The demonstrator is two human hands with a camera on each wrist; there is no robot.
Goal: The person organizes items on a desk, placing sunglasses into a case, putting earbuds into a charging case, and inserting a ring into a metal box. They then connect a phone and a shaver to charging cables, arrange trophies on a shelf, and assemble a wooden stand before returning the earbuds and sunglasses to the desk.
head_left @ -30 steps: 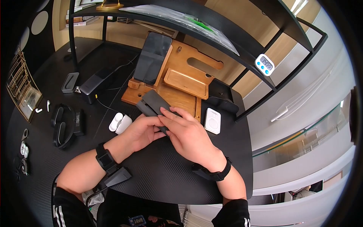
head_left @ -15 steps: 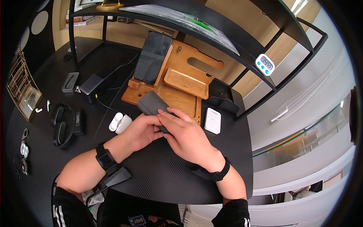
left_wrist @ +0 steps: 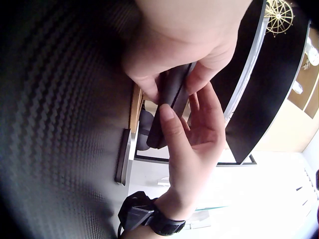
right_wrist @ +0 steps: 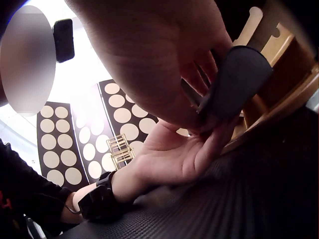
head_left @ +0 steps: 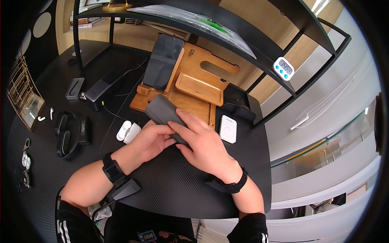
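Observation:
A dark grey glasses case (head_left: 159, 110) is held between both hands just in front of the wooden stand, slanting from upper left to lower right. My left hand (head_left: 146, 142) pinches it at its lower left side, thumb on one face and fingers on the other, as the left wrist view shows. With its fingers laid over the upper face and the thumb at the near edge, my right hand (head_left: 208, 143) holds the case (left_wrist: 172, 97) too. In the right wrist view the end of the case (right_wrist: 241, 74) looks rounded. Its lower part is hidden by the hands.
A phone (head_left: 164, 60) leans on the wooden stand (head_left: 176, 97) behind. White earbuds case (head_left: 129, 132) lies at left, a white magnetic power bank (head_left: 228, 129) at right. Further left are a black headset (head_left: 67, 133) and a dark device (head_left: 99, 89) with a cable. A black shelf (head_left: 259, 60) overhangs the back.
The dark slit along the case has gone from view; its upper face now looks smooth. The right fingers have shifted up and spread over the case. The left hand has stayed put.

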